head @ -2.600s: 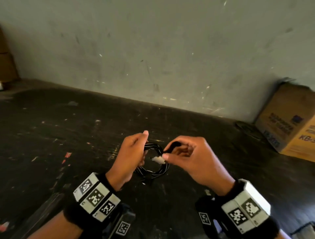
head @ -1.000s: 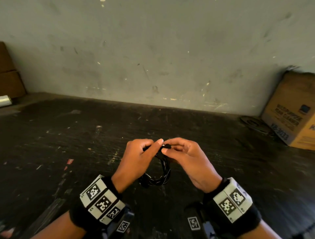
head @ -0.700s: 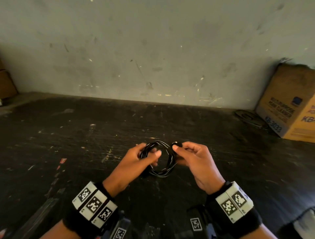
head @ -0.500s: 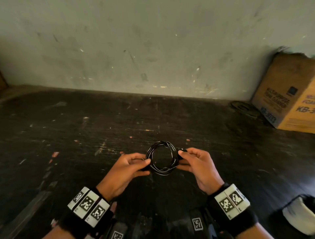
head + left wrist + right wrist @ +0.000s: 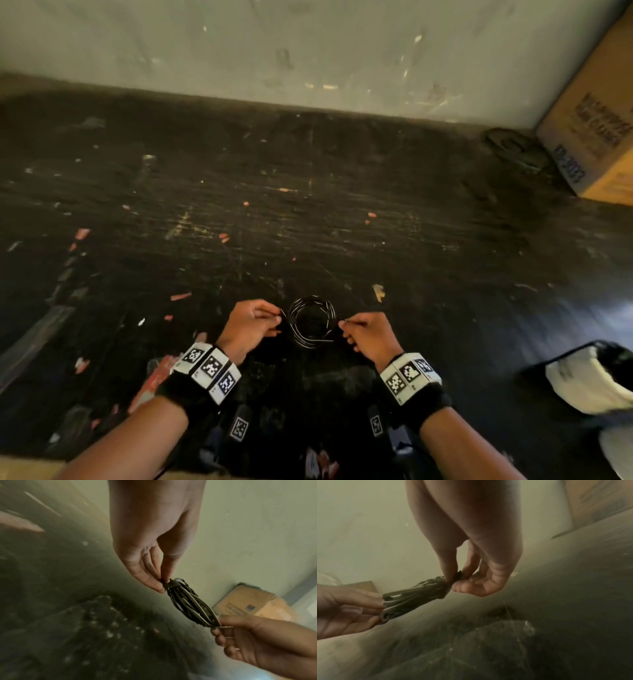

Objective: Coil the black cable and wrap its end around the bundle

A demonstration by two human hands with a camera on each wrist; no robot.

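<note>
Black cable [image 5: 311, 322] — round coil, seemingly glossy — pinched by hands.

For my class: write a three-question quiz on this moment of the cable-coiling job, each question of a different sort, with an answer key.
1. True or false: the coiled cable lies loose on the dark table with no hand touching it.
2. Multiple choice: where does the cardboard box stand? A) far right, against the wall B) near left corner C) between the hands
3. Fill the gap: the left hand and the right hand pinch the coil at ______ sides.

Key
1. False: both hands pinch it.
2. A
3. opposite
</note>
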